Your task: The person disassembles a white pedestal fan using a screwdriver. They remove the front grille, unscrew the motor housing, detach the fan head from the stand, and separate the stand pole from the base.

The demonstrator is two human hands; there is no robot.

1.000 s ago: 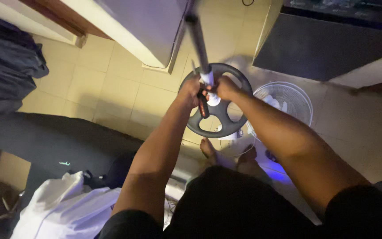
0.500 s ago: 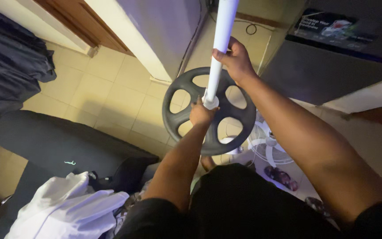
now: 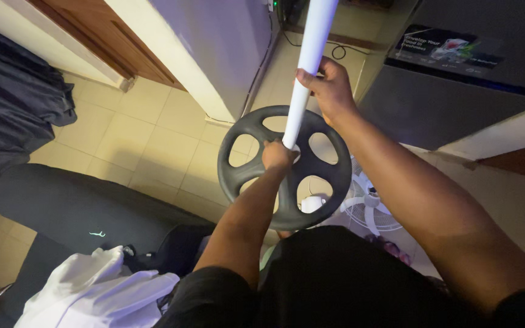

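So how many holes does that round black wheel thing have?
5 holes in the black wheel: one at the top left of the white pole, one upper right, one lower right, one at the left, and one partly hidden behind the left hand.

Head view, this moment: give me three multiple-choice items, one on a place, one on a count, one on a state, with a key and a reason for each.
1. Where does the right hand grip the white pole?
A. above the round black base
B. under the base
C. on the fan grille

2. How many openings show in the round black base?
A. two
B. five
C. eight

3. How is the base held?
A. flat on the tiles
B. raised off the floor on the pole
C. leaning on the fridge

Key: 1 A, the fingers wrap the pole above the base. 2 B, five openings ring the hub. 3 B, the left hand is at the hub and tiled floor shows through the openings.
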